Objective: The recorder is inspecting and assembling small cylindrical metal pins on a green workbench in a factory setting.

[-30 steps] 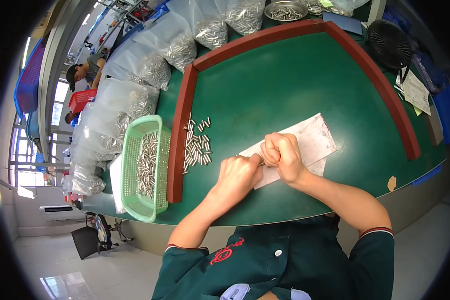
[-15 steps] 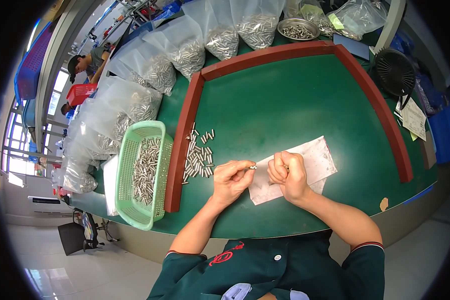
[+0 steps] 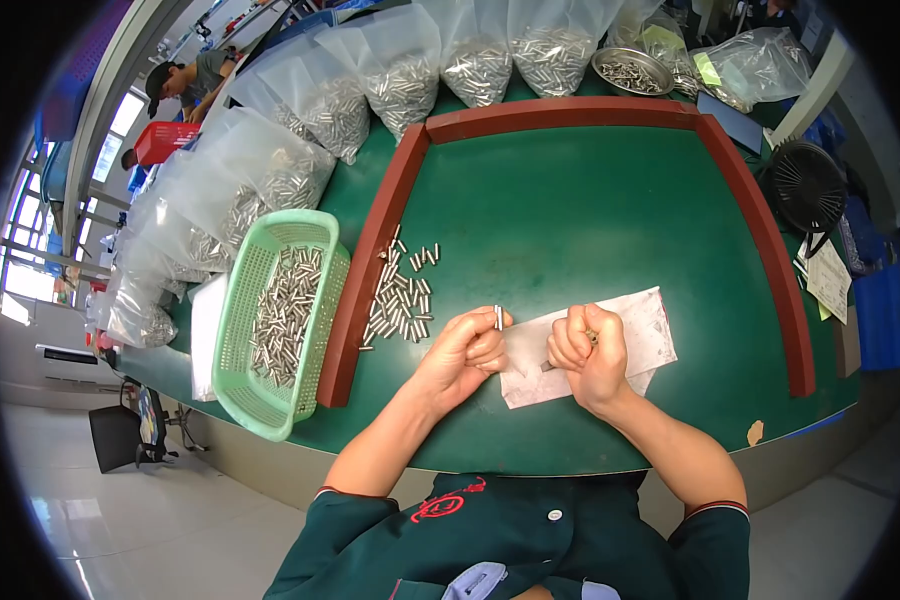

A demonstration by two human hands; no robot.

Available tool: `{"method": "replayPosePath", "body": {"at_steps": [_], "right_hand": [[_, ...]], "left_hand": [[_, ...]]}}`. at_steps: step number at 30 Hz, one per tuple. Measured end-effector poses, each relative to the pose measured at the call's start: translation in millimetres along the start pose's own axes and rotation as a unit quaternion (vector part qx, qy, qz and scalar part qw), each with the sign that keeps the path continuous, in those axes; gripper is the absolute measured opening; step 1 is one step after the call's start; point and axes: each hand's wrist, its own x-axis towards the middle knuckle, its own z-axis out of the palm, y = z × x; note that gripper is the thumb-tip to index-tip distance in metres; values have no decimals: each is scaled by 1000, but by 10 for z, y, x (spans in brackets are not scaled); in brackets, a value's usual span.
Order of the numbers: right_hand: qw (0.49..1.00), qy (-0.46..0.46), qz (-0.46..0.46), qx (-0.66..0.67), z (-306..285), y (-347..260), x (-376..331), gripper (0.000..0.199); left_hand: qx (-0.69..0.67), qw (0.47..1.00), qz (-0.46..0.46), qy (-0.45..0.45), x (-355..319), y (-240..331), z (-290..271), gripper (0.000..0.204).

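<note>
Left hand (image 3: 460, 357) — pinching one metal cylinder (image 3: 499, 318). Right hand (image 3: 594, 360) — closed on a small tool (image 3: 547, 366), mostly hidden, above a pale cloth (image 3: 645, 325). Left of the grip: loose cylinders (image 3: 400, 308); beyond a red bar (image 3: 350, 350), a green basket (image 3: 325, 310) of more. Status: one in hand; which others are worked, cannot tell.

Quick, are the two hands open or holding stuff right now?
Left hand: closed, pinching a cylindrical metal pin.
Right hand: closed around a slim object, too hidden to name.
</note>
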Motion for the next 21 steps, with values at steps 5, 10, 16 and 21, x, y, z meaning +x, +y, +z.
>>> {"method": "replayPosePath", "body": {"at_steps": [5, 10, 16, 21], "right_hand": [[999, 6, -6, 39, 1, 11, 10, 39], [999, 7, -7, 40, 0, 8, 18, 38], [999, -4, -10, 45, 7, 25, 25, 38], [1000, -5, -10, 25, -6, 11, 17, 39]], "left_hand": [[11, 999, -51, 14, -26, 26, 24, 22], [12, 997, -65, 45, -26, 49, 42, 23], [51, 998, -26, 25, -59, 75, 12, 24], [428, 837, 313, 137, -445, 393, 144, 15]]}}
